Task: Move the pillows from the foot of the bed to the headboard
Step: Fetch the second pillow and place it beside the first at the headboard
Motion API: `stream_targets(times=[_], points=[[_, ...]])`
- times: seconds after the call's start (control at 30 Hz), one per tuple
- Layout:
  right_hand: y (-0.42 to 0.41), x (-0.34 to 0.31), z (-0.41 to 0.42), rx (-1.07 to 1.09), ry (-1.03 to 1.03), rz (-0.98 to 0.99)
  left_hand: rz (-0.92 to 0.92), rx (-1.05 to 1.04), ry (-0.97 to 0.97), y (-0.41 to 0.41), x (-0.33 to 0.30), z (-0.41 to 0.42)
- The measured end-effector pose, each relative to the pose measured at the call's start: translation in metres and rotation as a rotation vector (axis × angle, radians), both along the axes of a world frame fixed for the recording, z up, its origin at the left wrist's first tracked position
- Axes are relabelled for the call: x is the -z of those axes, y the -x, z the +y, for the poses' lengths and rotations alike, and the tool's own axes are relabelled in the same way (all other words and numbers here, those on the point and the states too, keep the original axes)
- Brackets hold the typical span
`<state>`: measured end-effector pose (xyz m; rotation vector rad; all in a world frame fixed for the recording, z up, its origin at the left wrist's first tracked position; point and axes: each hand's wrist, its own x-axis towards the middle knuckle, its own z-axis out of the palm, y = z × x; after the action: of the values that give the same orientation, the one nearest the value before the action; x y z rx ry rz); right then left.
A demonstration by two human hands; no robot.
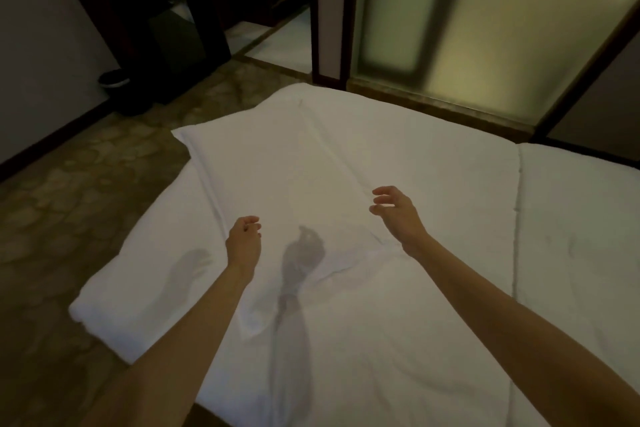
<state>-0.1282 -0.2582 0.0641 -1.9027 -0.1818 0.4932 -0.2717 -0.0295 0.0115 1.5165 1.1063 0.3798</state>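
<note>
A white pillow (294, 163) lies flat across the corner of the white bed (433, 322), its far end reaching the bed's edge. A second white pillow shape (398, 121) seems to lie beside it toward the glass wall; the boundary is hard to tell. My left hand (244, 243) hovers over the pillow's near left edge, fingers curled, holding nothing. My right hand (396, 210) hovers above the pillow's near right side, fingers spread and bent, empty. Both hands cast shadows on the bedding.
Patterned floor (69, 218) runs along the bed's left side. A dark cabinet (166, 28) and a small dark bin (114, 78) stand at the far left wall. Frosted glass panels (485, 28) rise close behind the bed's far edge.
</note>
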Motion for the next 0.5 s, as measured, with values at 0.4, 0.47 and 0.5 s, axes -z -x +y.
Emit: stream_targets(times=[0.4,0.47,0.5], points=[[-0.126,0.043,0.182,-0.095,0.309,0.027,0.149,0.024,0.278,-0.100,0.038,0.179],[-0.141,0.050,0.203,-0.115,0.369,0.055,0.182,0.005,0.346,-0.110,0.045,0.197],[-0.150,0.055,0.213,-0.121,0.397,0.071,0.199,-0.003,0.372,-0.116,0.050,0.207]])
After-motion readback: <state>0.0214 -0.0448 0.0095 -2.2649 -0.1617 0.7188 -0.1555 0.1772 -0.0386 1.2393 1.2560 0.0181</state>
